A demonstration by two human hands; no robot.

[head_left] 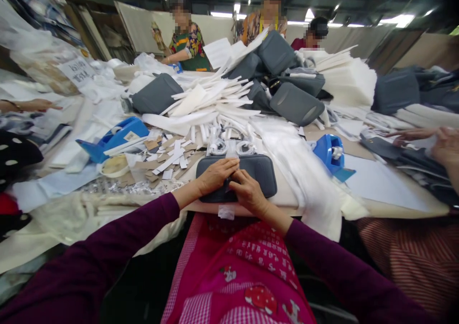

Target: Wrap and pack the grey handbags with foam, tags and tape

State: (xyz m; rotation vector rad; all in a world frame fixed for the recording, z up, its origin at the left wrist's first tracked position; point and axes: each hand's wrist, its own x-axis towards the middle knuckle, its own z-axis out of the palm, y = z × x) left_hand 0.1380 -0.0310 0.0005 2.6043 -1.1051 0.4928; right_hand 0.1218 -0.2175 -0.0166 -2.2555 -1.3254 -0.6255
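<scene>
Left hand [217, 174] and right hand [250, 191] meeting over a dark gray case [264, 171] at the near edge of the tabletop [287, 200].
The case's long axis runs along that edge; both hands, about equally near, lie at its middle, left fingers extended, right fingers curled. From here, overlapping fingers hide the contact; I cannot tell whether either hand grasps anything.
</scene>
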